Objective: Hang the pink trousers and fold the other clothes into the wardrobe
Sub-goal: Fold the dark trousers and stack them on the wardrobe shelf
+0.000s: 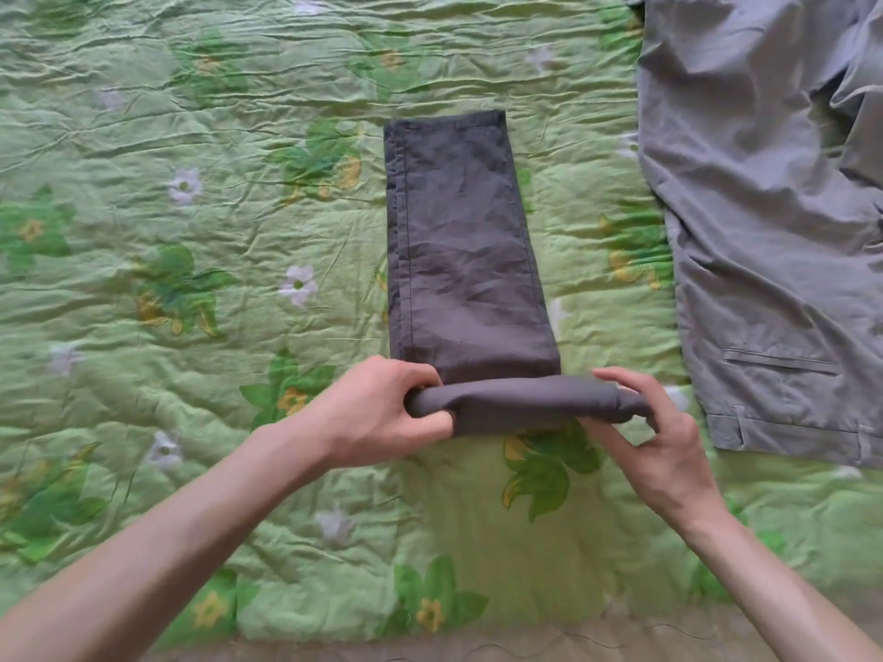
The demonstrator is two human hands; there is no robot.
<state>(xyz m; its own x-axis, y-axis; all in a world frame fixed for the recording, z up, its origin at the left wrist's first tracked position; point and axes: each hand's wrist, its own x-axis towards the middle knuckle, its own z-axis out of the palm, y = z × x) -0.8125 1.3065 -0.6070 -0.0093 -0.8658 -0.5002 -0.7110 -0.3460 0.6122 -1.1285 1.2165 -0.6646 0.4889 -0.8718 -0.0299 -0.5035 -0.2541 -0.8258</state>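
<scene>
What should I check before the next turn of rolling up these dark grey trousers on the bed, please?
1. Left hand grips the left end of the roll: ok.
2. Right hand pinches the right end: ok.
3. Roll even across its width: not ok, the right end looks bunched and narrower.
4. Unrolled part of the dark grey trousers lies flat ahead: ok, only lightly creased.
5. Path clear of the light grey trousers: ok, they lie apart to the right.
6. Tightness of the roll's core: cannot tell.
</scene>
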